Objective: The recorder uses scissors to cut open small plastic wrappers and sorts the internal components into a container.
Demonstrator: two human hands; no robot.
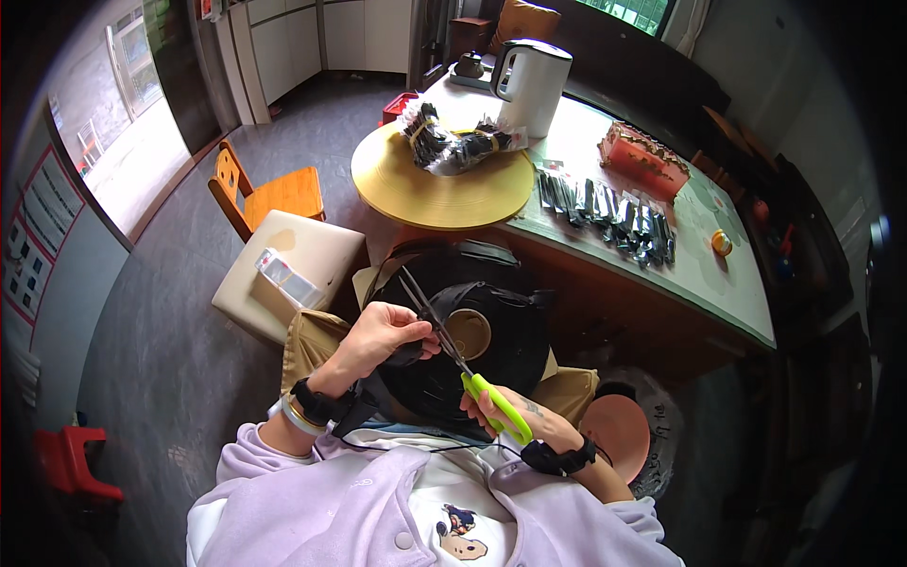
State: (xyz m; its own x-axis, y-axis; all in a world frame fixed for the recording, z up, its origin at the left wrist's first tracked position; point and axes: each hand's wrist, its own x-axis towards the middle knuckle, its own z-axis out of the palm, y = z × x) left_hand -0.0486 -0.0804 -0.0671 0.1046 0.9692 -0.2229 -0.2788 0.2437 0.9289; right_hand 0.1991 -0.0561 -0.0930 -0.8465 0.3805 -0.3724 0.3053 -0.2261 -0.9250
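Between my knees lies a large black roll (pixel 397 386) of strip material, with a round cardboard core (pixel 470 334) in its middle. My right hand (pixel 539 413) grips the scissors (pixel 498 409) by their lime-green handles. Their metal blades stand apart and point up and to the left, above the roll. My left hand (pixel 381 333) is closed, thumb and fingers pinching a black strip (pixel 406 355) right beside the blades. The fingers hide most of that strip. Whether the blades touch it, I cannot tell.
A cream stool (pixel 323 244) holds a clear plastic packet (pixel 286 277) at my left. Ahead, a round yellow board (pixel 444 203) bears bundled black packets. On the table (pixel 732 283) are a white kettle (pixel 537 85), a row of packets (pixel 609 215) and a pink box (pixel 642 163).
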